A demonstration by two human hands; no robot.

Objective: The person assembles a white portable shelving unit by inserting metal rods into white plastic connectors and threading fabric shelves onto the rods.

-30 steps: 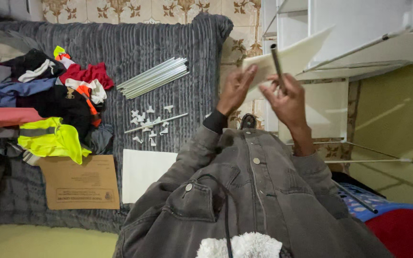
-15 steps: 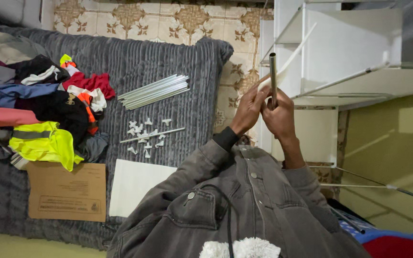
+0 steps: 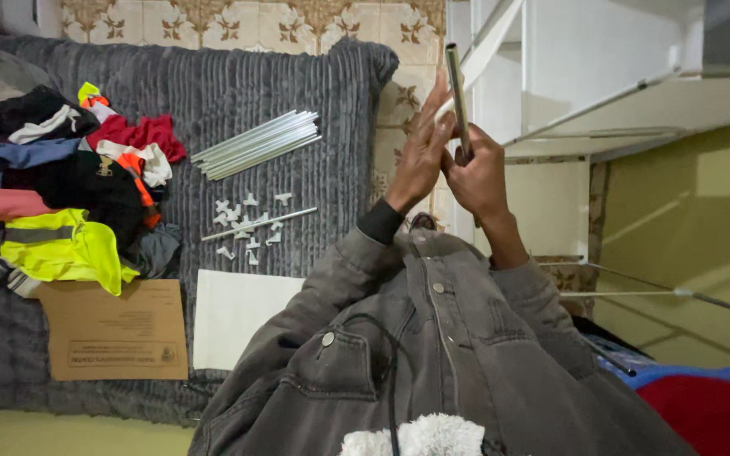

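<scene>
We are looking down past a grey jacket (image 3: 433, 355) at our two hands raised close together in front of a white shelf unit (image 3: 601, 76). Its compartments are showing nothing inside them, only white panels and thin rods along the edges. Our right hand (image 3: 476, 173) is clenching around the lower part of a metal tube (image 3: 456, 89), which is standing nearly upright and sticking out well above the fist, its open end at the top. Our left hand (image 3: 422, 152) is pressing against the right one, with its fingers stretched up along the edge of a white panel (image 3: 487, 46) just beside the tube; we cannot tell whether those fingers are gripping the panel or only touching it. Off to the left, a grey ribbed blanket (image 3: 331, 110) is carrying the loose parts: a bundle of metal tubes (image 3: 255, 143), a scatter of small white connectors (image 3: 251, 224) with one single tube (image 3: 259, 224) lying across them, a flat white sheet (image 3: 234, 317) and a brown cardboard piece (image 3: 116, 329). A heap of clothes (image 3: 61, 186), a bright yellow vest among them, is lying at the blanket's far left, well apart from our hands
</scene>
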